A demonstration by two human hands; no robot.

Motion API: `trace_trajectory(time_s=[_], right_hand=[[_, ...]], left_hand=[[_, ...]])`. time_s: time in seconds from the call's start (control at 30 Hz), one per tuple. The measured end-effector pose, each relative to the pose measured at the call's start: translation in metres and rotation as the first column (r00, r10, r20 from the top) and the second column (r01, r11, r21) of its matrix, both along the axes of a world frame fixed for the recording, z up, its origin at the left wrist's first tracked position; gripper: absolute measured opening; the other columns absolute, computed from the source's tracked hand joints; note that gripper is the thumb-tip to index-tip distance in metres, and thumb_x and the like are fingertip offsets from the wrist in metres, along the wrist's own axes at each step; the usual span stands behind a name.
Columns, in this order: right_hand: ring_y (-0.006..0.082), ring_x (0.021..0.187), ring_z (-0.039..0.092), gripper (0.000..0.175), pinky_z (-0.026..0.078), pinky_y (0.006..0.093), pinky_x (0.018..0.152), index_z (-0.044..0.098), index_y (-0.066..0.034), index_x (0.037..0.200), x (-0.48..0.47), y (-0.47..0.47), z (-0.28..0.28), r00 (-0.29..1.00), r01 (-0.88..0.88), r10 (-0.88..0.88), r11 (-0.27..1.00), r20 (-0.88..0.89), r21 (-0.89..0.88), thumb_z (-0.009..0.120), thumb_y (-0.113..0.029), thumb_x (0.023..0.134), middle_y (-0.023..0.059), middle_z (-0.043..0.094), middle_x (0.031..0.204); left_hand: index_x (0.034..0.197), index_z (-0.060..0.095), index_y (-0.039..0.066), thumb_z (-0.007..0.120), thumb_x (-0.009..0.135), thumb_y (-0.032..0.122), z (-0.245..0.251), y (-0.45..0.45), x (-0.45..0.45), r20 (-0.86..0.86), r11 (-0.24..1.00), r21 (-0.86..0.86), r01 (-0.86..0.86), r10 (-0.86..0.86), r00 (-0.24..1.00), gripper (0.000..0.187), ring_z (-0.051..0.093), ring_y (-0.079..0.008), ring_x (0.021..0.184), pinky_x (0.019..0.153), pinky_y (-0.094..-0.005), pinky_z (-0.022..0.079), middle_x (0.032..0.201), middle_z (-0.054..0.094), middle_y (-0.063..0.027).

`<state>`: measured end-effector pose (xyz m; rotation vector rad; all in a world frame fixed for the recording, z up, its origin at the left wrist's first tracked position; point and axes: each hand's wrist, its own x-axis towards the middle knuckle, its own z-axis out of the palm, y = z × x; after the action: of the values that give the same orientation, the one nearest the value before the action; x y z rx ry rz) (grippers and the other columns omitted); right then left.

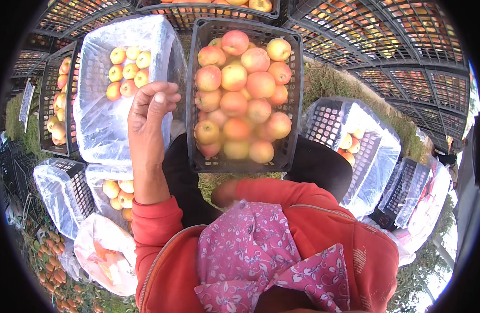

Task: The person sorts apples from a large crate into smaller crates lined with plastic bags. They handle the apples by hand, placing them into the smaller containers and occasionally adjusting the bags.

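Note:
A black plastic crate (192, 129) full of red-yellow apples (261, 85) stands before me. To its left is a crate lined with clear plastic film (103, 133), with several apples (130, 71) inside. My left hand (156, 105) is over the right side of this lined crate, its fingers curled in and its thumb close against them; no object shows in it. My right hand (223, 193) is low, just below the near edge of the full crate. It is blurred and dim, and its fingers cannot be made out.
Stacked crates of apples (380, 43) rise at the upper right. More lined crates stand at the right (380, 156) and lower left (60, 195). Beside the latter lies a pinkish plastic bag (103, 254). Dry grass (330, 84) shows between the crates. Reddish-brown fruits (52, 258) lie at the lower left.

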<state>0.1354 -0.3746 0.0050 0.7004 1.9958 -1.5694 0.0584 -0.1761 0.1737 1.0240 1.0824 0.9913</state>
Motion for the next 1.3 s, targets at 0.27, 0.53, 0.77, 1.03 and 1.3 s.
trace_trajectory(time_s=[0.27, 0.53, 0.77, 1.03, 1.3], right_hand=[[0.0324, 0.067, 0.061, 0.018, 0.046, 0.0447, 0.061, 0.059, -0.0068, 0.084, 0.089, 0.034, 0.119, 0.893, 0.431, -0.414, 0.672, -0.177, 0.603, 0.055, -0.024, 0.083, 0.0138, 0.062, 0.073], [0.0316, 0.077, 0.063, 0.021, 0.047, 0.0435, 0.065, 0.06, -0.0055, 0.093, 0.165, 0.048, 0.139, 0.708, 0.614, -0.684, 0.472, -0.176, 0.632, 0.06, -0.024, 0.083, 0.0142, 0.064, 0.083], [0.0281, 0.075, 0.063, 0.02, 0.048, 0.0412, 0.064, 0.059, -0.0059, 0.089, 0.178, 0.057, 0.123, 0.706, 0.619, -0.632, 0.333, -0.319, 0.711, 0.062, -0.024, 0.08, 0.0125, 0.064, 0.081], [0.0299, 0.076, 0.062, 0.018, 0.045, 0.044, 0.066, 0.061, -0.008, 0.091, 0.19, 0.053, 0.135, 0.678, 0.652, -0.67, 0.358, -0.302, 0.669, 0.061, -0.019, 0.076, 0.0103, 0.064, 0.084], [0.0346, 0.113, 0.051, 0.07, 0.042, 0.0432, 0.095, 0.039, -0.0048, 0.132, 0.196, 0.068, 0.159, 0.283, 0.883, -0.548, -0.172, -0.787, 0.437, 0.071, -0.023, 0.073, 0.0178, 0.05, 0.125]], left_hand=[[0.109, 0.056, -0.001, 0.059, 0.091, 0.018, -0.036, -0.021, -0.003, -0.267, 0.977, 0.151, 0.152, -0.108, 0.958, 0.027, 0.06, -0.014, 0.091, 0.082, -0.0265, 0.047, 0.101, 0.064, -0.0092], [0.123, 0.052, 0.009, 0.07, 0.076, 0.03, -0.098, 0.021, 0.077, -0.916, 0.713, 0.135, 0.688, -0.174, 0.361, 0.054, 0.057, -0.0314, 0.108, 0.092, -0.0421, 0.044, 0.114, 0.06, -0.0146], [0.139, 0.035, 0.017, 0.075, 0.064, 0.043, -0.171, 0.056, 0.143, -0.981, 0.588, -0.185, 0.787, -0.159, -0.112, 0.089, 0.046, -0.029, 0.122, 0.103, -0.0457, 0.033, 0.129, 0.05, -0.014], [0.135, 0.037, 0.016, 0.076, 0.064, 0.034, -0.154, 0.056, 0.144, -0.954, 0.644, -0.079, 0.761, -0.271, 0.131, 0.083, 0.046, -0.0315, 0.121, 0.1, -0.0469, 0.037, 0.127, 0.05, -0.0136], [0.136, 0.034, 0.008, 0.074, 0.072, 0.036, -0.054, -0.015, 0.091, 0.235, 0.848, 0.043, 0.528, -0.522, 0.82, 0.08, 0.046, -0.0255, 0.119, 0.103, -0.0388, 0.037, 0.128, 0.045, -0.0107]])
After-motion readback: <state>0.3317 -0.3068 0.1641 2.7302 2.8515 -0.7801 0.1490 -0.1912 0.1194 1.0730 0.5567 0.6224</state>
